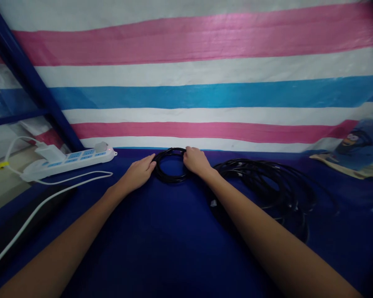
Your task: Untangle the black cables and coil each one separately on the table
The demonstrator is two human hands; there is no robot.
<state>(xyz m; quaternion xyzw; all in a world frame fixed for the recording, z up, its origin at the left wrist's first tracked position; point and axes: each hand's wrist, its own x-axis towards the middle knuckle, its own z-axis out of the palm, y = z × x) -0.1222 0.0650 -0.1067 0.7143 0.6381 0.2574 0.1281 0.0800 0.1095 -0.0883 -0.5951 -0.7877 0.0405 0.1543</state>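
A small coil of black cable (170, 177) lies on the dark blue table (161, 240), near the striped back wall. My left hand (139, 172) rests flat on the table at the coil's left side, fingers stretched out and touching its rim. My right hand (197, 160) is on the coil's right top edge, fingers curled over the cable. A much larger loose heap of black cable (267, 186) lies to the right of my right forearm.
A white power strip (71, 159) with blue sockets and a white plug sits at the back left, its white cord (49, 198) trailing toward me. A pink, white and blue striped sheet (205, 82) hangs behind. A printed bag (354, 153) lies at the far right.
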